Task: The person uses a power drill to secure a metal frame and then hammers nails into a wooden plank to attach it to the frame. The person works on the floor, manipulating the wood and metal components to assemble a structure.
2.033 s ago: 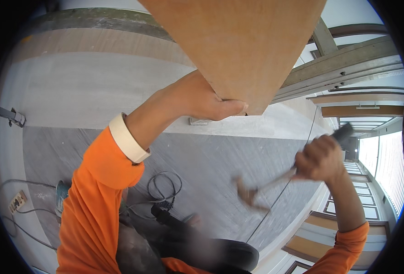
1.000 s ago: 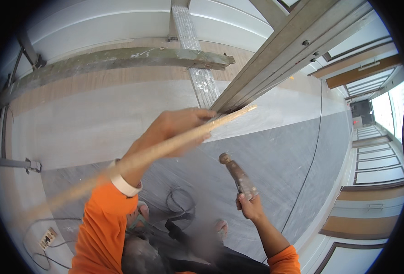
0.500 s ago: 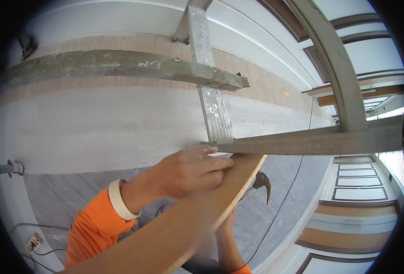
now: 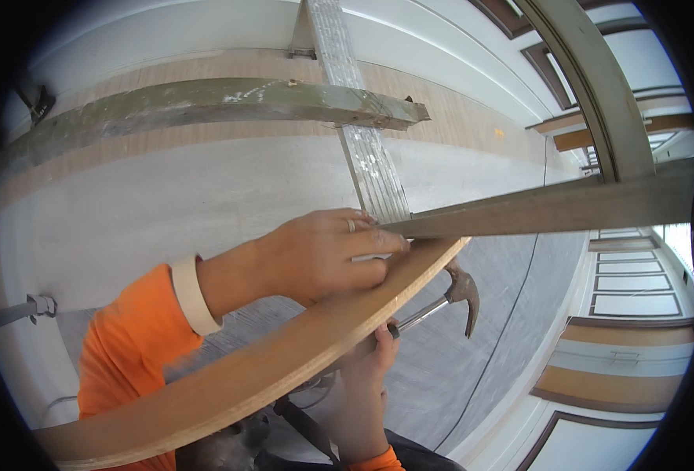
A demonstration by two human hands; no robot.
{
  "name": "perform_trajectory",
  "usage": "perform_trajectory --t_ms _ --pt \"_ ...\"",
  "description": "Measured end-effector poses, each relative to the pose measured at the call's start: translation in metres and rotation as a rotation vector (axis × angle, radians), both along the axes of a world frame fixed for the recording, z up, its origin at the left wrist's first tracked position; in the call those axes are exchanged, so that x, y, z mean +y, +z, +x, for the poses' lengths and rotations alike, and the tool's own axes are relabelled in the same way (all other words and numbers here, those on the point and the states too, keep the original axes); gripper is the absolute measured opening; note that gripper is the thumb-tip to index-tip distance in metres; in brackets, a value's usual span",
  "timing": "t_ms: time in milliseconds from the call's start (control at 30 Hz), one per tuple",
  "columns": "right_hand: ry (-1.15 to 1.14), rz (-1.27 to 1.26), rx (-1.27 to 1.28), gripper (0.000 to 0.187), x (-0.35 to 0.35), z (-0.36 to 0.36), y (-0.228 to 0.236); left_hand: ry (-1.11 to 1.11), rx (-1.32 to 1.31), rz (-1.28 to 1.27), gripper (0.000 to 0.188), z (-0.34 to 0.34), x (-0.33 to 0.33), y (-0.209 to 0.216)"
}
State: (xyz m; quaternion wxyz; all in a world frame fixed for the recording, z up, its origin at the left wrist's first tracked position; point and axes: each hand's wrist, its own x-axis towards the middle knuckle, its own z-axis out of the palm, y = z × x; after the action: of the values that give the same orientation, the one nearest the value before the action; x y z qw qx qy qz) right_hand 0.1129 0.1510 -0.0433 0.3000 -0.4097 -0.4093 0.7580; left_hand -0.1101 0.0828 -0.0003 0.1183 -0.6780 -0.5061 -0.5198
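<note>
A long plywood board (image 4: 284, 355) slants from the lower left up to the underside of a grey-brown frame rail (image 4: 535, 208). My left hand (image 4: 319, 255), with a ring and a pale band at the wrist, is closed on the board's far end; its fingertips lie beside the rail's end, and whatever else they may pinch is hidden. Below the board, my right hand (image 4: 369, 359) grips a claw hammer (image 4: 463, 294) by its dark handle. The hammer's metal head points away to the right, apart from the board and rail.
A ridged, paint-spattered metal plank (image 4: 372, 169) runs away from me beyond the rail. Across it lies a worn greenish beam (image 4: 229, 98). An upright post (image 4: 598, 86) rises from the rail. A dark cable (image 4: 511, 314) trails along the grey floor, and panelled cabinets (image 4: 613, 357) line the right.
My right hand and the hammer have come further into view beneath the board. The whole view has shifted a little. My left hand stays at the board's far end.
</note>
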Motion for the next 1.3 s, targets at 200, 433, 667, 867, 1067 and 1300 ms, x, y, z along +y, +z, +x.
perform_trajectory --t_ms 200,433,667,867,1067,1300 --pt "0.007 -0.209 0.387 0.046 -0.025 -0.007 0.014 0.012 -0.118 -0.139 0.019 0.01 -0.003 0.012" --pt "0.134 -0.354 0.543 0.051 -0.053 -0.023 0.025 -0.089 -0.32 -0.409 0.02 0.011 -0.008 0.023" --pt "-0.275 -0.184 0.679 0.054 -0.062 -0.028 0.031 0.113 -0.28 -0.328 0.035 0.013 -0.007 0.038" --pt "-0.016 -0.029 0.305 0.046 -0.067 -0.048 -0.004 0.209 -0.111 -0.453 0.033 0.012 -0.008 0.04" --pt "-0.556 0.066 0.918 0.048 -0.064 -0.049 0.015 0.163 -0.187 -0.381 0.027 0.005 -0.004 0.025" --pt "-0.169 -0.333 0.631 0.052 -0.055 -0.038 -0.023 0.183 -0.341 -0.398 0.021 0.018 -0.006 0.038"
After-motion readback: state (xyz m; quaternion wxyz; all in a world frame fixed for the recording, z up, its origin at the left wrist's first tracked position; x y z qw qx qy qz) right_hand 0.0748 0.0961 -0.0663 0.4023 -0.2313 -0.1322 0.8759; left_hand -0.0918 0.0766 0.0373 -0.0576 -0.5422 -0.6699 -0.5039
